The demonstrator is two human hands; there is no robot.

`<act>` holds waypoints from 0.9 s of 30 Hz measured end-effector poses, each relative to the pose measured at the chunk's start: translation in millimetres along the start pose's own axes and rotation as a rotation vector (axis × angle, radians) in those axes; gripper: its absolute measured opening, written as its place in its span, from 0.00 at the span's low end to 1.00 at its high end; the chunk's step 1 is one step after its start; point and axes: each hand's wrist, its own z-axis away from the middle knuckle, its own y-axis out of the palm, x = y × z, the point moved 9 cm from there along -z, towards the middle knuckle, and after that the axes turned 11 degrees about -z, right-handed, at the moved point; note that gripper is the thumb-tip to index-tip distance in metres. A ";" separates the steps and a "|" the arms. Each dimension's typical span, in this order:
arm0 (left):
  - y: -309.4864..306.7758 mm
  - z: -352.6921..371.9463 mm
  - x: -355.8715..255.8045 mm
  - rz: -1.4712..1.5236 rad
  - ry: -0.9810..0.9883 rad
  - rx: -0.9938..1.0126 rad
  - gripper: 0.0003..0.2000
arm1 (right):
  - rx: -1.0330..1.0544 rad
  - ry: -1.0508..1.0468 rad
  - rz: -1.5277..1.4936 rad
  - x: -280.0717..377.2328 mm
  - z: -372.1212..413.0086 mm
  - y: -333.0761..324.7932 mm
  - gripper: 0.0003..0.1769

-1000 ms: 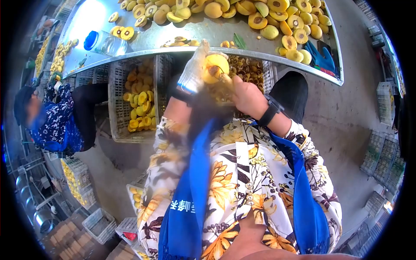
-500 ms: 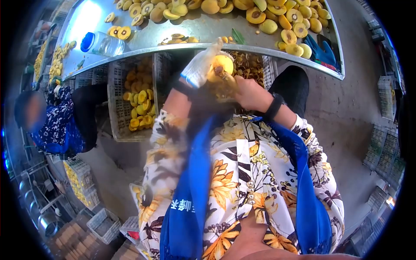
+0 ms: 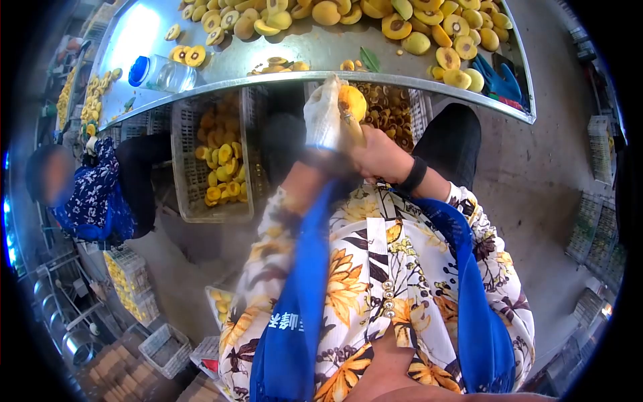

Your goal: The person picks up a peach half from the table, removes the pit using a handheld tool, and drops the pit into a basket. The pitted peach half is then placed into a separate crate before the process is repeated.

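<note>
My left hand [image 3: 323, 119], in a white glove, is closed around a yellow peach half [image 3: 353, 100] just below the table's near edge. In my bare right hand [image 3: 383, 155], the fingers wrap the handle of a slim tool [image 3: 350, 123]. Its upper end meets the cut side of the peach; the tip's shape is too blurred to tell. Under both hands, a crate of brown pits and scraps [image 3: 390, 110] is partly covered. Whole and halved peaches [image 3: 325, 12] are heaped on the metal table [image 3: 295, 50] ahead.
To the left stands a crate [image 3: 181, 194] with peach halves. A plastic bottle with a blue cap [image 3: 164, 72], a green leaf [image 3: 369, 59] and a blue glove [image 3: 497, 77] lie on the table. A co-worker [image 3: 100, 187] sits at far left.
My gloved left hand has turned more upright around the peach, its wrist moving right toward my other hand. My right hand has shifted slightly down with the tool.
</note>
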 end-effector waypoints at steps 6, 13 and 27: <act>5.6 -5.5 3.1 -0.091 0.047 0.114 0.16 | 0.234 0.087 -0.350 -19.8 -1.7 5.7 0.06; 1.9 11.6 2.1 0.311 -0.353 0.085 0.21 | 0.537 0.167 -0.691 -17.6 -15.0 28.2 0.11; -278.9 -55.7 -10.9 0.194 -0.023 -0.242 0.24 | 0.416 0.032 -0.448 -24.4 -55.7 -13.6 0.10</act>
